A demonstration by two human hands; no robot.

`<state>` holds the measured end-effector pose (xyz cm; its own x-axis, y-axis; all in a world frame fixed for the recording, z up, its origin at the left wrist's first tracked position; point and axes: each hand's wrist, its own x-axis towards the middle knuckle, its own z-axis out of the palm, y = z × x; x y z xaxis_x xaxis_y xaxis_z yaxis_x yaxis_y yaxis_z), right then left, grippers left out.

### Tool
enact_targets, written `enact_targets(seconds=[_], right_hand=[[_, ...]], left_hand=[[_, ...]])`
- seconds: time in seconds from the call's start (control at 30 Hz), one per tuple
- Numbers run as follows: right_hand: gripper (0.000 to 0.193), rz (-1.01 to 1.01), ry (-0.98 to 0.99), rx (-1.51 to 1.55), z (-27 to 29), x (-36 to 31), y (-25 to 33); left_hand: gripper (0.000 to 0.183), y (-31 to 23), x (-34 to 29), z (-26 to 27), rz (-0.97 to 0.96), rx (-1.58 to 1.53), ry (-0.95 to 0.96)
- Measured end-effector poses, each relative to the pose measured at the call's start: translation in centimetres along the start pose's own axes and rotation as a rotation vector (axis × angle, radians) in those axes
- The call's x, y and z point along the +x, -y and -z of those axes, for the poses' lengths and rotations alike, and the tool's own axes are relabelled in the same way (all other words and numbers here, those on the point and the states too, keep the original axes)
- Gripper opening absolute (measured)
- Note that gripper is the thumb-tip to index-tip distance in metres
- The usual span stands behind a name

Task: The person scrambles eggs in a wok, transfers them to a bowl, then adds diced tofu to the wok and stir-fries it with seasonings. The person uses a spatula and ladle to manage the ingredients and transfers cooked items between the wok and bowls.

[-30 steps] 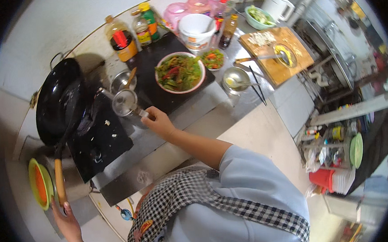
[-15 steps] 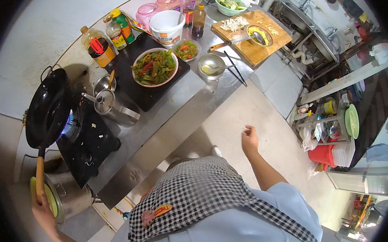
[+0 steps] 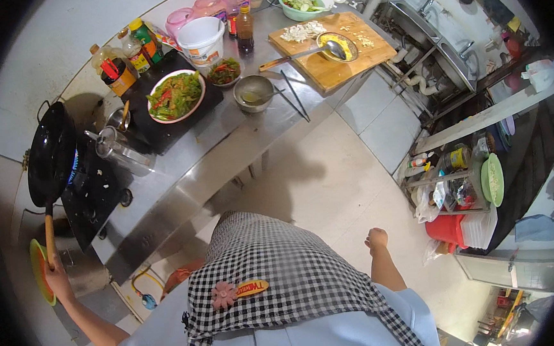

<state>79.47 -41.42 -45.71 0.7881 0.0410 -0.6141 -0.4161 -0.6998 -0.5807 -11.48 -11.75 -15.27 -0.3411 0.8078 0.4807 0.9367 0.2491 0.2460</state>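
While left hand [image 3: 58,281] grips its wooden handle, black wok [image 3: 51,153] tilts over burner [image 3: 95,186]

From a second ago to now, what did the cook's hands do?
The right hand let go of the small metal ladle by the stove and swung back to hang empty at the person's side. The left hand kept gripping the wooden handle of the black wok. The plate of vegetables stayed put.

Bare steel counter [image 3: 181,180] lies open between stove [image 3: 92,199] and metal bowl [image 3: 253,92].
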Motion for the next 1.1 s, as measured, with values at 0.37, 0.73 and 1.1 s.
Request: enact_targets(seconds=[0.37,0.73,1.1], right_hand=[[0.029,0.552,0.322,-0.193,-3.5,0.7,14.8],[0.046,1.328,0.057,-0.644,-34.3,-8.4,37.4],[0.035,1.245,0.302,-0.563,-40.0,-2.9,39.9]], left_hand=[[0.043,-9.7,-16.0,-3.0,0.466,-0.393,-0.009],[0.016,-21.8,-33.3,-27.2,1.873,-1.078,0.148],[0.032,-25.4,-25.7,-33.5,2.239,-1.144,-0.61]])
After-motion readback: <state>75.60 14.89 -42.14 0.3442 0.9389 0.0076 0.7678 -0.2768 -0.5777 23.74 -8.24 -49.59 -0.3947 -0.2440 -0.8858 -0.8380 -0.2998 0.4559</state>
